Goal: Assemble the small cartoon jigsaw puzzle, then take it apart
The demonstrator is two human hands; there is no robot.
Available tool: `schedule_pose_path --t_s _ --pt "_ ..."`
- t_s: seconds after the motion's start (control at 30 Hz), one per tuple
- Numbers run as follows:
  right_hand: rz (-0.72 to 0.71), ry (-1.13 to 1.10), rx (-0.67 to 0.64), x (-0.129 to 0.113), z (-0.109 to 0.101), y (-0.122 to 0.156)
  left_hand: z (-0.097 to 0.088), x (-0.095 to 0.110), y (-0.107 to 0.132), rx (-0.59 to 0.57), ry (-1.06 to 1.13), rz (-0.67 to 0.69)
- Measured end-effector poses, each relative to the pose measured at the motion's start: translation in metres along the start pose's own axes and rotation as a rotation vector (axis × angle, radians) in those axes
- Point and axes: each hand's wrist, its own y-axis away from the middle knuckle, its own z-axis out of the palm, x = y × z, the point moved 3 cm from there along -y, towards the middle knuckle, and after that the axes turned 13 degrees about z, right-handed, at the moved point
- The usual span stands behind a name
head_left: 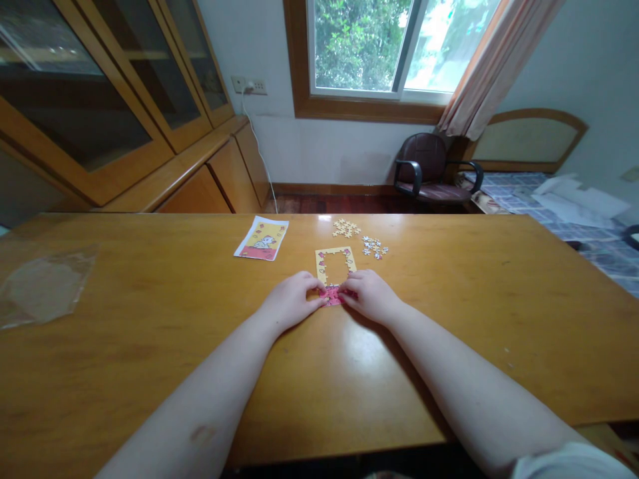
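A partly assembled jigsaw puzzle lies flat on the table, its yellow border joined around an open middle and its lower strip pink. My left hand grips the lower left edge, thumb and fingers curled around the corner. From the other side, my right hand presses bent fingers together on the lower right of the pink strip; whether a loose piece is under them is hidden. Behind the puzzle are a pile of yellow pieces and a pile of whitish pieces.
A picture sheet with a cartoon animal lies to the left on the wooden table. A clear plastic bag rests at the far left. Beyond the table stand an office chair, a bed and a glass-fronted cabinet.
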Motion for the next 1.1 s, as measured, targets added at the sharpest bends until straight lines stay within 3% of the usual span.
schedule_pose_path --t_s 0.63,1.1 --pt "0.043 -0.004 -0.003 -0.0014 -0.0023 0.0014 -0.0008 0.0037 -0.0007 -0.036 0.004 0.020" --pt "-0.040 -0.030 -0.043 -0.0034 -0.0040 0.0027 -0.0002 0.0052 0.0001 -0.069 -0.003 0.034"
